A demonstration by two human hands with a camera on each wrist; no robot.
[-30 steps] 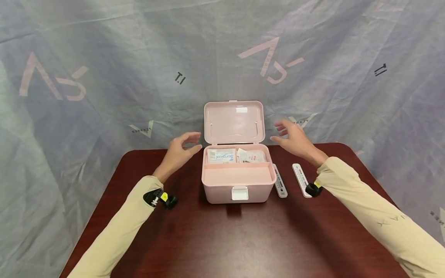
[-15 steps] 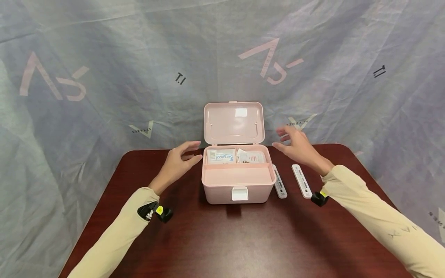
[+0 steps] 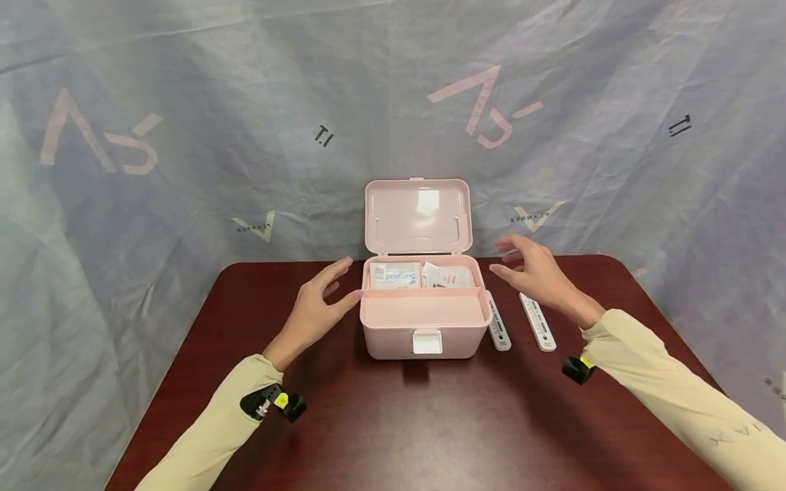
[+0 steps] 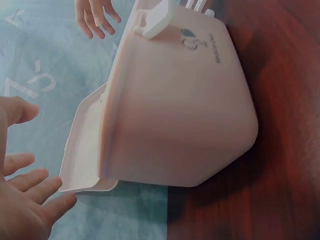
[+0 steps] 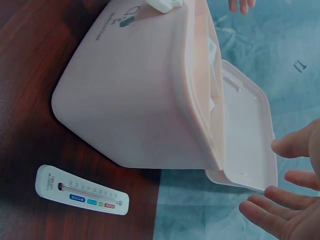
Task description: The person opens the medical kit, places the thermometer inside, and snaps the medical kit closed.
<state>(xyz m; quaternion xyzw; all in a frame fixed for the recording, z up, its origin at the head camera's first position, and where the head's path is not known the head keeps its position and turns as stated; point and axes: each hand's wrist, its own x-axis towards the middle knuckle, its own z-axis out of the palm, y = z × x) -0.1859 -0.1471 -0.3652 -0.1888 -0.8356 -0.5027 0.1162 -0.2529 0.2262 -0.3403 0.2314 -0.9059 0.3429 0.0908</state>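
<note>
Box (image 3: pixel 393 344): long axis L-R; latch (image 3: pixel 427 341) nr side

One pink medicine box (image 3: pixel 389 342); one lid (image 3: pixel 417 219); one white latch (image 3: pixel 427 342); three compartments (image 3: pixel 425 309); one packet printed "Surgical" (image 3: pixel 395 275); white packets (image 3: pixel 451 276) beside it, too overlapped to count; two thermometers (image 3: pixel 537 322); one left hand (image 3: pixel 314 305); one right hand (image 3: pixel 534 274); two black wrist cameras (image 3: pixel 295 408); two sleeves (image 3: pixel 209 426); one counter (image 3: pixel 411 429); one printed cloth backdrop (image 3: pixel 381 88).
</note>
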